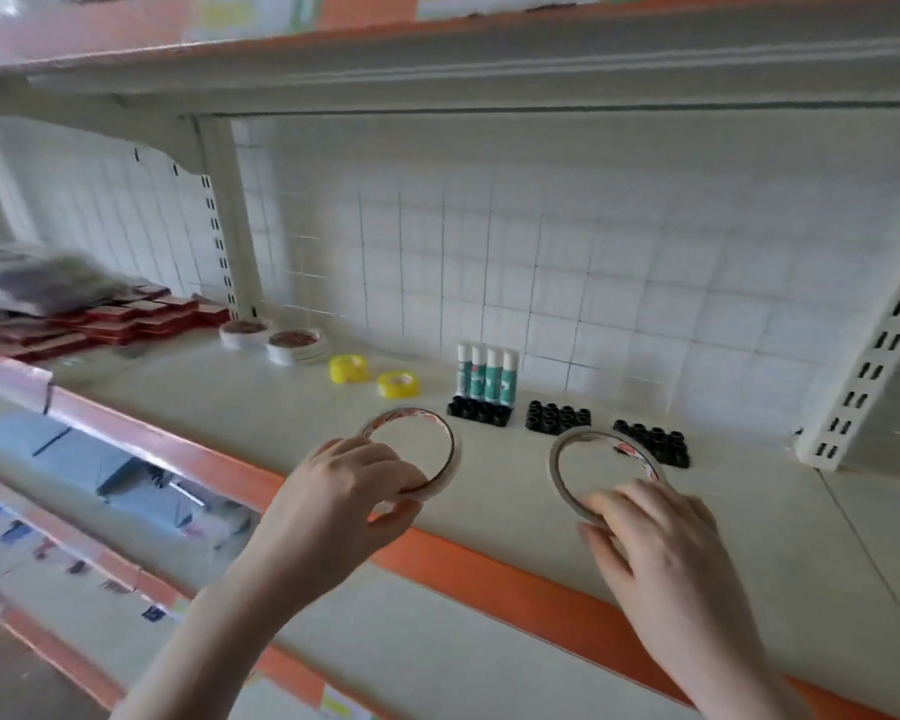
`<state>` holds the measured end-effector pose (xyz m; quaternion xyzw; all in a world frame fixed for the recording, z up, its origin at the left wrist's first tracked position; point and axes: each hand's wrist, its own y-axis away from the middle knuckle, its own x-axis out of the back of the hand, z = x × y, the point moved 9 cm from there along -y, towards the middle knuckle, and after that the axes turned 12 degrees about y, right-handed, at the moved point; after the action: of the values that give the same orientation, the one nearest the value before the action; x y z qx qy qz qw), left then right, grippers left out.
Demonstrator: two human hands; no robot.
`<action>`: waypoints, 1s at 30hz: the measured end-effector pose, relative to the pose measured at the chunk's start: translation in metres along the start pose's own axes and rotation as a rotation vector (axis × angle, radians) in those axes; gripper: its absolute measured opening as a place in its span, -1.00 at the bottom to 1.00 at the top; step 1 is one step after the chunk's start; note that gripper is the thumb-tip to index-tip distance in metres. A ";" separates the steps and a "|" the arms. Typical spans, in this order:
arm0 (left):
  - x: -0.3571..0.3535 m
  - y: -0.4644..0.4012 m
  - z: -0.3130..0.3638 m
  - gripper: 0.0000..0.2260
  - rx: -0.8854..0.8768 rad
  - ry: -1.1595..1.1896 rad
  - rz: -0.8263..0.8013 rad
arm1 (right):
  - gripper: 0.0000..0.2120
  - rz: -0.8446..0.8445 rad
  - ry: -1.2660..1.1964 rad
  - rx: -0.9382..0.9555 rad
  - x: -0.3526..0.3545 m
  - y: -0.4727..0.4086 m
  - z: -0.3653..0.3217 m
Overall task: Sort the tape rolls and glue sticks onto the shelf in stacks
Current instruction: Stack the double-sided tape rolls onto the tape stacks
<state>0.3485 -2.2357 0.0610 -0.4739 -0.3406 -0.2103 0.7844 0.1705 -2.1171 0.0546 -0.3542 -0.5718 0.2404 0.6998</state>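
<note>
Two thin, wide tape rings are in hand above the front of the cream shelf point(261, 407). Left tape ring point(440, 439) is pinched at its 7 o'clock edge by the left hand point(344, 491): fingers curl over the rim from above, thumb closes from below, and the rest of the ring projects toward 1 o'clock. Right tape ring point(567, 454) is gripped at its 5 o'clock edge by the right hand point(661, 543), fingertips over the rim, the ring extending toward 11 o'clock. Whether either ring touches the shelf surface cannot be told.

At 12 o'clock from the rings, four glue sticks point(487, 374) stand upright in a row at the tiled back wall. Three black cap clusters point(481, 410) lie just before them, running toward 3 o'clock. Two yellow tape rolls point(349, 367) sit at 11 o'clock; two white tape stacks point(294, 345) lie beyond. Red boxes point(126, 322) occupy the 9 o'clock end.
</note>
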 end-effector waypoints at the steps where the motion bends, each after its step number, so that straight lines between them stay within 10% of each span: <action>1: 0.012 0.004 -0.016 -0.89 0.004 -0.001 0.007 | -0.96 -0.002 -0.010 0.007 -0.007 -0.007 -0.018; 9: 0.078 0.026 -0.115 -0.86 0.056 -0.005 0.042 | -0.73 -0.122 -0.132 0.032 -0.067 -0.060 -0.122; 30: 0.155 -0.024 -0.348 -0.90 0.056 -0.080 0.029 | -0.96 -0.106 -0.069 0.053 -0.198 -0.211 -0.261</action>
<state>0.5546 -2.5565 0.0782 -0.4647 -0.3702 -0.1702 0.7861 0.3639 -2.4557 0.0678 -0.2961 -0.6071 0.2301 0.7006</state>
